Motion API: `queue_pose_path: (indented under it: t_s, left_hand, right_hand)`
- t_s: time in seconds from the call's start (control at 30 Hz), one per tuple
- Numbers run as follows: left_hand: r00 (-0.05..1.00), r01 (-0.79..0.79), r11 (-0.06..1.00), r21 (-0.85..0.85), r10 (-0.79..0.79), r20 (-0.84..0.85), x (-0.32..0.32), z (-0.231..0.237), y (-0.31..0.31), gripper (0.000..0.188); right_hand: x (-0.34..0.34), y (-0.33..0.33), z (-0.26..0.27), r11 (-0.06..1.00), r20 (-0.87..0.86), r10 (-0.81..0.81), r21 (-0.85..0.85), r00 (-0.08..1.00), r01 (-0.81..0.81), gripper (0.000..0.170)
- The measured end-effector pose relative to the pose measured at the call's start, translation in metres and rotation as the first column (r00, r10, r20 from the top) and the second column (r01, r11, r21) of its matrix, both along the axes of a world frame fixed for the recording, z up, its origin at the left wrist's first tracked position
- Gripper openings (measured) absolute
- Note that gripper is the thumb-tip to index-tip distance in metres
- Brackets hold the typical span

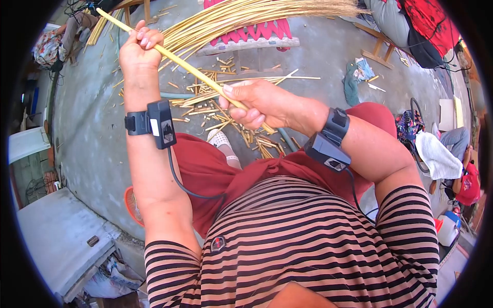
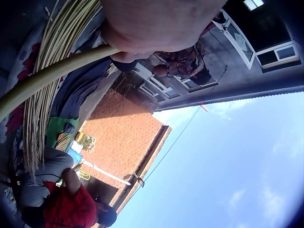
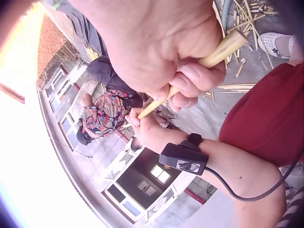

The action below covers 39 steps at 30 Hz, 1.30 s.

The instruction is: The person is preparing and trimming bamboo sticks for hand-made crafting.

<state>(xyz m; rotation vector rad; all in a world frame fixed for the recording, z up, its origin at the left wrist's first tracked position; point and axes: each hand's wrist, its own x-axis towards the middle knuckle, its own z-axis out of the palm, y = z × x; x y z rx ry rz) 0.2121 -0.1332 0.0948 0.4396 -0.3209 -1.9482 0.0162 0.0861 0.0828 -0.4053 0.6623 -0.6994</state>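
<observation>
A long, pale yellow stalk [image 1: 190,68] slants between both hands in the head view. My left hand [image 1: 140,49] grips it near its upper end, fingers curled round it. Lower down, my right hand [image 1: 257,102] holds it close to the cut end, which sticks out below the fist. From the right wrist, the stalk's cut end [image 3: 232,45] shows beside the curled fingers [image 3: 190,83], and the left hand [image 3: 142,124] grips farther along. In the left wrist view, the palm hides most of the fingers' hold.
A large bundle of thin stalks [image 1: 246,20] with a brushy end lies over a low bench [image 1: 251,46] with pink cloth. Short cut pieces [image 1: 257,141] litter the concrete floor around a white shoe [image 1: 220,137]. Other people sit to the left and right.
</observation>
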Motion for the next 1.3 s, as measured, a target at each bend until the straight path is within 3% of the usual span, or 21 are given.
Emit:
queue_pose_path:
  t_s: [0.1,0.2,0.27,0.3,0.33,0.47,0.63,0.73,0.83,0.87,0.97,1.1,1.2,1.23,1.3]
  left_hand:
    - [0.999,-0.029,0.999,0.039,0.028,0.029,0.008,-0.001,-0.012,0.035]
    - [0.950,-0.234,0.972,-0.007,0.230,0.212,-0.018,0.007,0.013,0.038]
    - [0.943,-0.154,0.985,-0.077,0.170,0.288,-0.029,0.006,0.031,0.038]
    - [0.962,-0.101,0.994,-0.051,0.111,0.248,-0.029,-0.002,0.029,0.037]
    - [0.954,-0.149,0.989,-0.007,0.145,0.261,-0.038,0.007,0.040,0.036]
    - [0.984,-0.046,0.999,-0.022,0.049,0.172,-0.038,0.019,0.039,0.039]
    - [0.993,-0.057,0.988,-0.147,0.071,0.095,-0.042,0.016,0.041,0.043]
    - [0.946,-0.161,0.986,0.050,0.140,0.291,-0.069,0.017,0.069,0.041]
    - [0.921,-0.057,0.996,-0.062,0.076,0.382,-0.081,0.000,0.089,0.037]
    - [0.931,-0.045,0.997,-0.054,0.062,0.360,-0.079,-0.002,0.087,0.037]
    - [0.956,-0.026,0.997,-0.071,0.045,0.288,-0.069,0.003,0.077,0.032]
    - [0.998,0.046,0.989,-0.139,-0.039,0.056,-0.056,-0.006,0.072,0.035]
    - [0.936,-0.202,0.973,-0.114,0.226,0.270,-0.061,0.026,0.085,0.033]
    - [0.850,-0.328,0.920,-0.216,0.387,0.358,-0.051,0.028,0.077,0.033]
    - [0.731,-0.567,0.786,-0.244,0.618,0.291,-0.022,0.042,0.052,0.033]
  right_hand:
    - [-0.004,0.008,0.005,1.000,-0.013,0.008,0.007,1.000,-0.008,0.029]
    - [-0.010,0.010,0.000,1.000,-0.062,-0.005,0.026,0.998,0.006,0.029]
    - [-0.013,0.013,-0.002,0.999,-0.102,-0.029,-0.034,0.994,0.025,0.030]
    - [-0.011,0.015,-0.003,0.999,-0.149,-0.026,-0.032,0.989,0.021,0.030]
    - [-0.010,0.016,-0.003,0.999,-0.197,-0.032,-0.035,0.980,0.025,0.030]
    - [0.001,0.022,0.005,0.944,-0.516,-0.198,-0.328,0.833,0.021,0.028]
    - [-0.002,0.017,-0.013,0.876,-0.581,-0.339,-0.482,0.740,0.024,0.024]
    - [-0.006,0.011,-0.012,0.881,-0.610,-0.372,-0.470,0.700,0.059,0.022]
    - [-0.011,-0.001,-0.025,0.869,-0.628,-0.402,-0.492,0.667,0.060,0.019]
    - [-0.012,-0.003,-0.030,0.860,-0.630,-0.409,-0.508,0.660,0.049,0.019]
    - [-0.006,-0.003,-0.010,0.687,-0.656,-0.610,-0.717,0.445,-0.116,0.016]
    - [-0.004,-0.003,0.000,0.662,-0.683,-0.621,-0.720,0.385,-0.209,0.015]
    - [-0.014,-0.009,0.000,0.563,-0.651,-0.709,-0.754,0.271,-0.340,0.013]
    - [-0.018,-0.010,-0.001,0.529,-0.638,-0.730,-0.754,0.243,-0.390,0.013]
    - [-0.020,-0.009,-0.007,0.493,-0.635,-0.747,-0.729,0.198,-0.475,0.014]
